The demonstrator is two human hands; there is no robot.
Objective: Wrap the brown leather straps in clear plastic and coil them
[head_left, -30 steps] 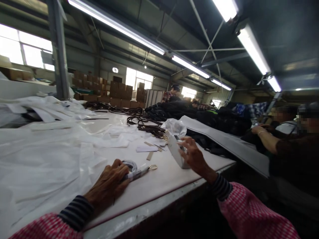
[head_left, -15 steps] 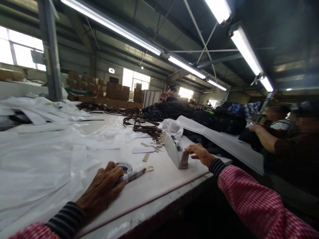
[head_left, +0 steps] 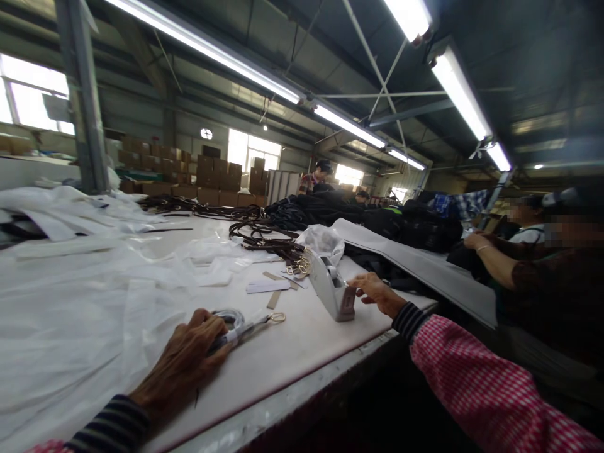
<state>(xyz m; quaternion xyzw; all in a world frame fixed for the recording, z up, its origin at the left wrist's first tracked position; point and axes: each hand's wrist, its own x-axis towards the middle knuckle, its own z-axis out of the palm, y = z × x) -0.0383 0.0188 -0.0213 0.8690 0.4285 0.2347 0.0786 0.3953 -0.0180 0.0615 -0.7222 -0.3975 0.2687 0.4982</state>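
My left hand (head_left: 195,343) is closed around a coiled strap (head_left: 231,318) in clear plastic wrap, low over the white table. A gold-coloured metal clasp (head_left: 277,318) sticks out from the strap's right end. My right hand (head_left: 377,292) reaches to a grey tape dispenser (head_left: 333,292) standing near the table's front edge. Its fingers are stretched out and slightly apart, the fingertips touching the top of the dispenser's front end. Whether they pinch a tape end is too small to tell.
White plastic sheets (head_left: 70,302) spread over the left of the table (head_left: 283,352). Behind the dispenser lie dark straps with clasps (head_left: 268,236), a clear plastic bag (head_left: 323,242) and paper strips (head_left: 267,286). A long white board (head_left: 406,261) lies right; a co-worker's arm (head_left: 497,261) is beyond it.
The view has shifted slightly, moving most things a little left. My left hand still holds the strap, and my right fingertips stay at the dispenser's front end.
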